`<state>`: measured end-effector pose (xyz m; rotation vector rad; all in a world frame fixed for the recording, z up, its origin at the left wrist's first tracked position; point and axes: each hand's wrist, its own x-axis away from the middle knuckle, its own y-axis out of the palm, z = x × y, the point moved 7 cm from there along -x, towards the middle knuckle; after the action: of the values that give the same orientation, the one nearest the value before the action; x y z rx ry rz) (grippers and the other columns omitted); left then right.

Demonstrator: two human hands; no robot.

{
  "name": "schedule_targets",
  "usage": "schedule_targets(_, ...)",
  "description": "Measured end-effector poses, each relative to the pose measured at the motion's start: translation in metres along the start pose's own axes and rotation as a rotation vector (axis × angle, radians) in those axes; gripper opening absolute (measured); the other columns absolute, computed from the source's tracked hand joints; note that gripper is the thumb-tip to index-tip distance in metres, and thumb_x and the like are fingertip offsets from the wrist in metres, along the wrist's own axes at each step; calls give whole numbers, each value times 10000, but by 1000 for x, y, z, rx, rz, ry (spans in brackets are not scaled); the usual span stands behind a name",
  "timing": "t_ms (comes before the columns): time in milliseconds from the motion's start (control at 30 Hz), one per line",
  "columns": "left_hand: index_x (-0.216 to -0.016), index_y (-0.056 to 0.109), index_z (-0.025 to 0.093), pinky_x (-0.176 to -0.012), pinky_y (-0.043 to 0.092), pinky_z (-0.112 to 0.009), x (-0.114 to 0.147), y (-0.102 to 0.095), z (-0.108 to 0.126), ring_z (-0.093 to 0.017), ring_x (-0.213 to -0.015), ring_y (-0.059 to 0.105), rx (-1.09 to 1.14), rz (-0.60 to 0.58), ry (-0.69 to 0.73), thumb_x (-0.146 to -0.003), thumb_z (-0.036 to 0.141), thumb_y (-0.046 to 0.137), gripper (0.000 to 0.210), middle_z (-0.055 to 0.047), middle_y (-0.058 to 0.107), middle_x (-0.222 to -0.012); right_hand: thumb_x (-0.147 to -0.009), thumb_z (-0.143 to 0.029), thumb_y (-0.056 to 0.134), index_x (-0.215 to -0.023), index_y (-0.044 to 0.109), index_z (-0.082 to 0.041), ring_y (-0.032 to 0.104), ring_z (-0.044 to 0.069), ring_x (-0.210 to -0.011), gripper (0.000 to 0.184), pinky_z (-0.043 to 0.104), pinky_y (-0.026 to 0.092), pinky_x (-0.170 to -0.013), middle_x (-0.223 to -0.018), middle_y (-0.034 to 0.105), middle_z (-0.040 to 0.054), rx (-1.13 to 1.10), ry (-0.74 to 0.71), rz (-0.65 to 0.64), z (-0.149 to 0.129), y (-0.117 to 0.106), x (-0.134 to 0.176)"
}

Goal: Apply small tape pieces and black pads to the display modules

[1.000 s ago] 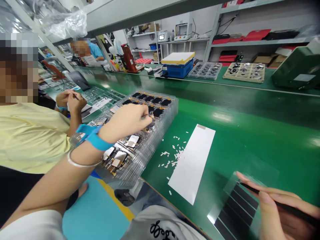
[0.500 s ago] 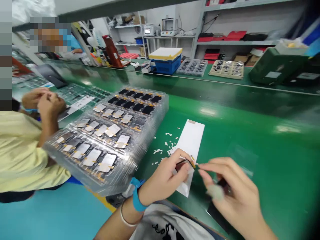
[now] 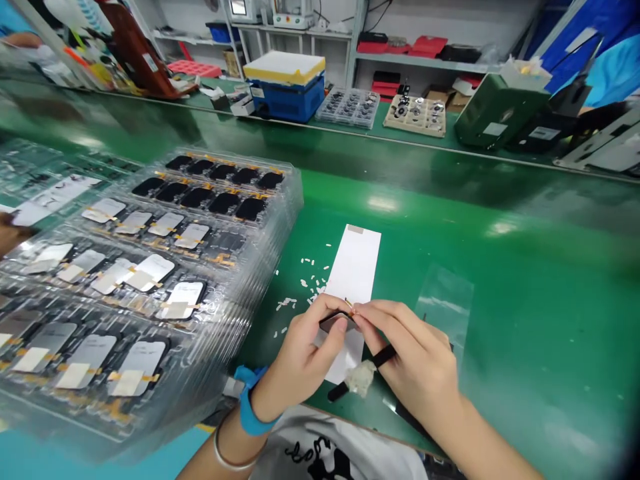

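A pale shirt (image 3: 380, 450) with black lettering shows at the near edge. The left hand (image 3: 300, 350), with a blue band (image 3: 251, 408) and a white bangle (image 3: 221, 452) at its wrist, pinches a small dark screen (image 3: 327, 324) between thumb and fingers. The screen is tilted, above a white paper strip (image 3: 356, 263) on the green table (image 3: 525, 287). The right hand (image 3: 425, 353) meets its far edge, thumb and forefinger pressed together there; what they pinch is too small to tell. That hand also grips a black stick (image 3: 339, 392) with a pale lump (image 3: 361, 379) around it.

White bits (image 3: 311, 287) lie scattered along the strip's left side; a clear sheet (image 3: 450, 297) lies to its right. On the left, stacked clear trays (image 3: 280, 230) carry white-backed screens (image 3: 184, 292) nearer and black ones (image 3: 197, 197) farther back.

Beyond, on a ledge, stand a blue box (image 3: 300, 100), a clear compartment tray (image 3: 345, 123), a cream tray (image 3: 413, 128) and a green box (image 3: 500, 107). Farthest back, a metal shelf (image 3: 425, 62) holds red things (image 3: 429, 47).
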<state>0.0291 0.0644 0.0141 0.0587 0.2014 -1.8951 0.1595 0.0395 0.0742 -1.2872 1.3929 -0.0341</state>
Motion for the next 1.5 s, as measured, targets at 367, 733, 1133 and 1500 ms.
schedule_targets(367,-1017,590,199,-716,480,-243,-1,-2,3,-141,-776,630,-148,32,29,-1022,249,477,124,-25,680,-879,-938,-110,531,-878,631,-167,606,105,-620,130,224,441,-504,-809,667,24,-80,164,-116,19,11,-8)
schedule_targets(733,-967,461,208,-564,394,-220,2,-1,-15,-110,-625,552,211,71,-132,-1021,348,521,162,25,579,-700,-891,-347,622,-729,667,-177,640,130,-624,239,259,532,-620,-673,689,1,-970,692,-458,49,62,-6)
schedule_targets(1133,-1024,427,228,-581,341,-222,5,2,-17,-99,-649,427,200,15,-154,-1051,404,434,178,51,472,-735,-849,-432,690,-747,739,-181,416,95,-494,275,240,330,-472,-596,593,0,-867,755,-394,49,57,6)
schedule_targets(1500,-1031,402,228,-603,337,-240,4,5,-16,-96,-648,421,166,-28,-149,-1072,362,392,141,53,475,-738,-873,-226,648,-717,729,-197,281,54,-467,178,214,248,-470,-524,350,-82,-740,569,-294,42,42,-5)
